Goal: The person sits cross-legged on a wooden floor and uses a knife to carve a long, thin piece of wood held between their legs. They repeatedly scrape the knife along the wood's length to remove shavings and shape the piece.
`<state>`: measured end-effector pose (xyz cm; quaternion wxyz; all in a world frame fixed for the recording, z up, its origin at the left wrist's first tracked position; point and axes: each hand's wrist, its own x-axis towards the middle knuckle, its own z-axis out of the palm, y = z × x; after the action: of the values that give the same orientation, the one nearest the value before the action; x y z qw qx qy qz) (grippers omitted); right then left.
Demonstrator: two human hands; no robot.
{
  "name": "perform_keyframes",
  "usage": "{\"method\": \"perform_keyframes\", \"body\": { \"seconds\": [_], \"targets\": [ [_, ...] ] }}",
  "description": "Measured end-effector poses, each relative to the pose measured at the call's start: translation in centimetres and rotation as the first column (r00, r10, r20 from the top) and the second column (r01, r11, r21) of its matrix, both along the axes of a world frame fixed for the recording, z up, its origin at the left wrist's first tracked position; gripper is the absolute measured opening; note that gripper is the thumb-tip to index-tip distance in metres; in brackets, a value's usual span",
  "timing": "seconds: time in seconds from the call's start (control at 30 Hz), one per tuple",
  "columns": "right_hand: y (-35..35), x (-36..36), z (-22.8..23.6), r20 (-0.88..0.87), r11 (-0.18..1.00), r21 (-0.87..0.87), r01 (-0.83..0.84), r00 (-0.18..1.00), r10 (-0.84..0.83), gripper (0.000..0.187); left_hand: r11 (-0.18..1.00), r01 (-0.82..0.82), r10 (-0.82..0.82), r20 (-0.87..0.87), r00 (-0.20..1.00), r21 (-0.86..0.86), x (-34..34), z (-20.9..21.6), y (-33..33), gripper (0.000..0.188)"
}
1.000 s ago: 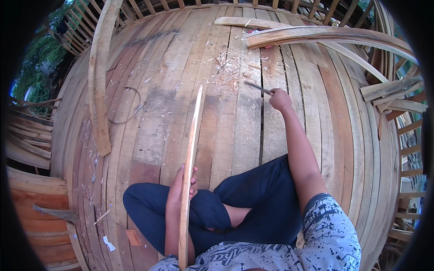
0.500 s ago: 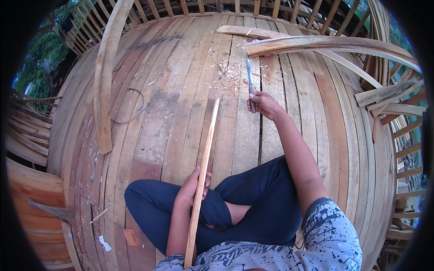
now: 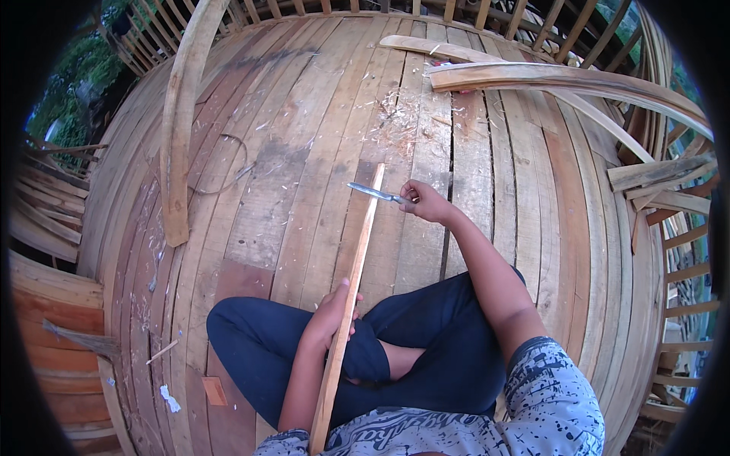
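Note:
A long, narrow strip of pale wood slants from beside my body up over my crossed legs. My left hand is wrapped round its lower half, next to my knee. In my right hand is a knife, gripped by its handle, which the fingers mostly hide. Its blade points left and lies across the strip close to the far tip. Whether the edge touches the wood I cannot tell.
Wood shavings litter the plank floor ahead. A thick curved beam lies at the left, and another curved timber at the far right. A thin hoop and an orange wood scrap rest on the left side.
The knife has swung from pointing away, right of the strip, to lying across the strip's far end. My right hand moved slightly nearer and left; my left hand keeps its grip.

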<state>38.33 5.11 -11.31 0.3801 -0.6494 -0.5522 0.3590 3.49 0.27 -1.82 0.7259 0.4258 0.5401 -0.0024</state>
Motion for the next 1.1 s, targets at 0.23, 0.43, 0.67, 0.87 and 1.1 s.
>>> {"method": "perform_keyframes", "body": {
  "seconds": [0.23,0.43,0.67,0.87,1.1],
  "targets": [
    [1.9,-1.0,-0.2,0.102,0.994,-0.108,-0.010,0.995,0.021,0.033,0.999,-0.049,0.049,0.030,0.998,-0.003,-0.1,-0.2,0.0,0.061],
    [3.7,-1.8,0.9,0.341,0.933,-0.360,0.015,0.933,0.116,0.062,0.993,-0.112,0.110,0.040,0.993,0.036,0.3,0.1,-0.2,0.055],
    [4.3,-3.0,0.5,0.360,0.917,-0.363,0.163,0.933,-0.023,0.069,0.990,-0.042,0.038,0.030,0.999,0.137,0.5,-0.3,0.0,0.049],
    [5.1,0.0,0.9,0.334,0.876,-0.416,0.245,0.937,-0.103,0.072,0.979,-0.012,0.008,0.021,1.000,0.202,0.9,-0.3,-0.2,0.048],
    [4.7,-1.3,2.0,0.339,0.892,-0.419,0.172,0.941,-0.022,0.070,0.983,0.015,-0.013,-0.010,1.000,0.181,0.9,0.3,0.0,0.048]
  ]
}}
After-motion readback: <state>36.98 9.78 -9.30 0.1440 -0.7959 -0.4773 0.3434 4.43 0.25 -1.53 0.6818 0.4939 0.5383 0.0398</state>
